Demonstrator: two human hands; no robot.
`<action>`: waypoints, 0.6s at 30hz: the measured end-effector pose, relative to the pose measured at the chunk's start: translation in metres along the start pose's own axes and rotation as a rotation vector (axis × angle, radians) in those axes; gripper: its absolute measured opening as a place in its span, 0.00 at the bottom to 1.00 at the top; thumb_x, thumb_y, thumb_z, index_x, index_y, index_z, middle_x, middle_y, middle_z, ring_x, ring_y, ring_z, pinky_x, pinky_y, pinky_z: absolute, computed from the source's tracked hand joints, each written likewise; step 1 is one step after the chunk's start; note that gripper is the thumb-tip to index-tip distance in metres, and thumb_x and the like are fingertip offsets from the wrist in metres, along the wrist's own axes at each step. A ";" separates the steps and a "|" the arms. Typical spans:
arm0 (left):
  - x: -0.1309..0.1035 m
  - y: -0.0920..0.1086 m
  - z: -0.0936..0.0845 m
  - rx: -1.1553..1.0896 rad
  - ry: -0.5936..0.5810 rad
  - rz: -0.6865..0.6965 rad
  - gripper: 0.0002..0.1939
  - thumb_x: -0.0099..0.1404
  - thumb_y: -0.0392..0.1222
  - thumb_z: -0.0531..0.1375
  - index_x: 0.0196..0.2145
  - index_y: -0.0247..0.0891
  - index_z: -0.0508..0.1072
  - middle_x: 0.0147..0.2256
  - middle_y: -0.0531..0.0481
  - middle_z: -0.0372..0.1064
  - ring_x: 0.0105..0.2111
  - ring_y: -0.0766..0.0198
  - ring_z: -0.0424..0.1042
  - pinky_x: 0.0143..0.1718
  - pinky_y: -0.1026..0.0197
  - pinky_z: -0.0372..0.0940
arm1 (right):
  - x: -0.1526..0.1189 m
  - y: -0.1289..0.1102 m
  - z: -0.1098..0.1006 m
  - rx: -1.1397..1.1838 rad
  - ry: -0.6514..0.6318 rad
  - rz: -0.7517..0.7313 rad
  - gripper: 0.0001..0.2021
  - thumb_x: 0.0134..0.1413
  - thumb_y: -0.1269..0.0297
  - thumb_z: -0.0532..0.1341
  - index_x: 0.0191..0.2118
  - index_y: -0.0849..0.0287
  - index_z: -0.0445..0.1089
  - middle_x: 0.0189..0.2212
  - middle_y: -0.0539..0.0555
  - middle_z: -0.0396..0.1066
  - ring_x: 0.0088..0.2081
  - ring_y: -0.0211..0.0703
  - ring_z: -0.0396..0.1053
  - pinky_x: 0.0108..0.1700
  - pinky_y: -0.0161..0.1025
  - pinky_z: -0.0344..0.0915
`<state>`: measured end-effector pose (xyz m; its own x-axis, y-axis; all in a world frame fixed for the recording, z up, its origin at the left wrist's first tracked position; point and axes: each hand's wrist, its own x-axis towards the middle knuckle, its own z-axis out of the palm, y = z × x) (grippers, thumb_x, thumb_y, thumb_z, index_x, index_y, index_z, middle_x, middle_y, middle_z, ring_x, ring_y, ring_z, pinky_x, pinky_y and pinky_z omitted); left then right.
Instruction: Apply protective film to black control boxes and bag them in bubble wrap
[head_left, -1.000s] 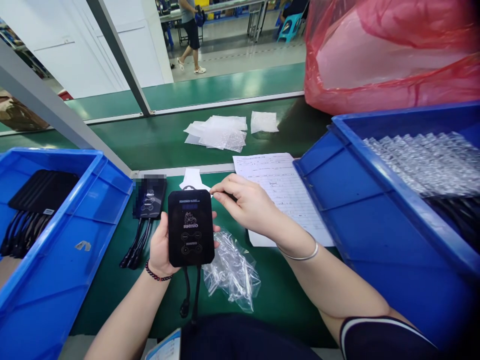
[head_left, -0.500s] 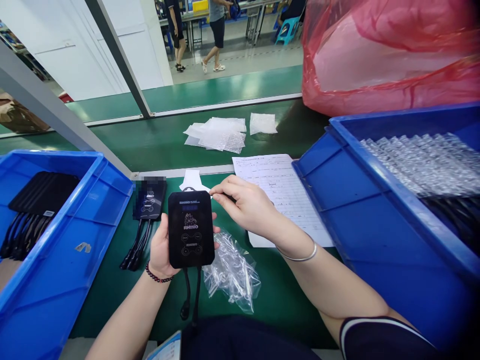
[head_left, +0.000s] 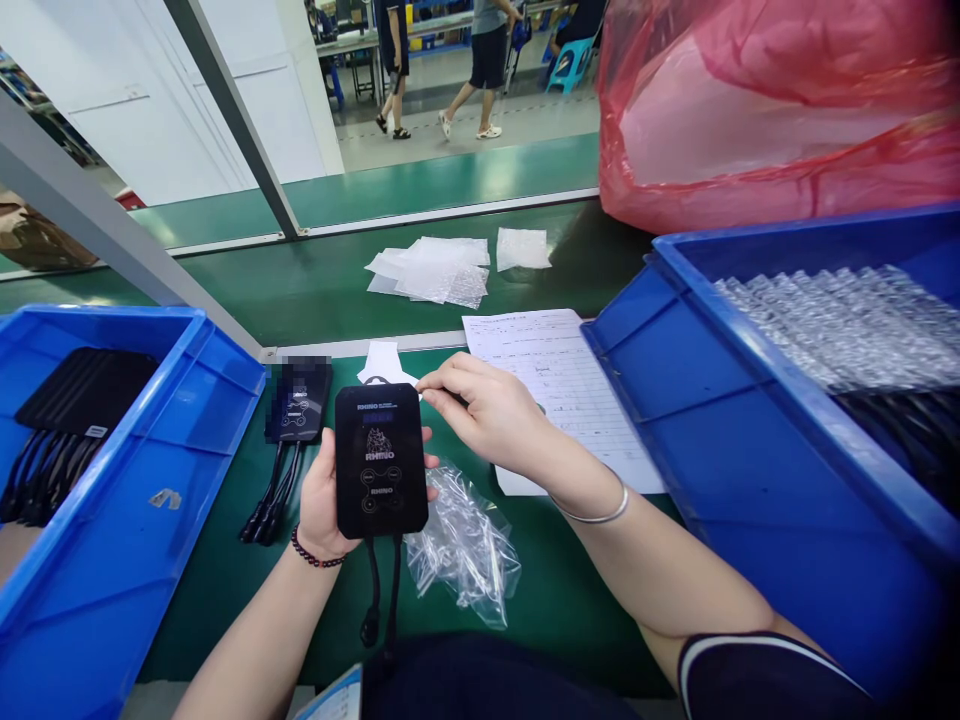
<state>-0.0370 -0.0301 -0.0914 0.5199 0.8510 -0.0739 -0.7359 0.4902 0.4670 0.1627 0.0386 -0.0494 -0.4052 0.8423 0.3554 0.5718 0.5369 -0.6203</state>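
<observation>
My left hand [head_left: 324,500] holds a flat black RHINO device [head_left: 382,460] from behind, its printed face up and two short black cables hanging from its lower edge. At the device's top right corner, the thumb and forefinger of my right hand [head_left: 487,410] are pinched together; a small white bit shows at the fingertips, too small to name. White paper pieces [head_left: 382,362] lie just behind the device. A clear plastic bag [head_left: 469,550] rests on the green table right of the cables. A second black device [head_left: 300,400] with cables lies to the left.
Blue bins stand left [head_left: 202,420] and right [head_left: 675,350], holding black devices and bubble-wrapped items. A written sheet [head_left: 555,370] lies by the right bin. Bubble bags [head_left: 435,270] and a red plastic bag [head_left: 750,190] are further back. People walk beyond the shelf.
Both hands and the device have hardly moved. In the background, the two walking people have shifted to the right.
</observation>
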 end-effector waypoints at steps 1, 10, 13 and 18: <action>0.000 0.000 0.000 0.000 0.003 -0.001 0.39 0.69 0.64 0.35 0.62 0.35 0.62 0.59 0.34 0.60 0.53 0.44 0.66 0.53 0.37 0.62 | 0.000 0.000 0.000 0.001 -0.001 -0.001 0.09 0.63 0.68 0.56 0.41 0.57 0.75 0.37 0.52 0.72 0.37 0.40 0.70 0.38 0.38 0.65; 0.001 0.000 -0.001 0.028 -0.001 -0.006 0.39 0.69 0.65 0.34 0.62 0.37 0.62 0.60 0.35 0.60 0.53 0.44 0.66 0.54 0.36 0.60 | 0.000 0.001 0.000 0.004 0.006 -0.008 0.10 0.63 0.67 0.55 0.41 0.57 0.75 0.37 0.53 0.72 0.36 0.40 0.70 0.37 0.38 0.65; 0.000 0.000 -0.002 0.022 -0.005 -0.005 0.39 0.69 0.65 0.34 0.62 0.37 0.61 0.60 0.35 0.60 0.54 0.44 0.65 0.54 0.36 0.60 | 0.000 0.001 0.001 -0.007 0.006 -0.007 0.10 0.63 0.67 0.55 0.42 0.57 0.75 0.37 0.53 0.72 0.37 0.40 0.70 0.37 0.38 0.65; 0.000 0.000 -0.001 -0.011 -0.005 -0.009 0.40 0.69 0.65 0.34 0.62 0.35 0.61 0.60 0.34 0.60 0.53 0.43 0.66 0.52 0.38 0.62 | -0.001 0.000 0.002 -0.033 0.008 -0.005 0.11 0.63 0.67 0.55 0.42 0.57 0.75 0.37 0.53 0.72 0.36 0.40 0.71 0.37 0.38 0.65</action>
<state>-0.0371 -0.0298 -0.0920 0.5283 0.8458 -0.0738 -0.7363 0.4997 0.4562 0.1617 0.0383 -0.0513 -0.4020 0.8401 0.3641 0.5933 0.5419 -0.5953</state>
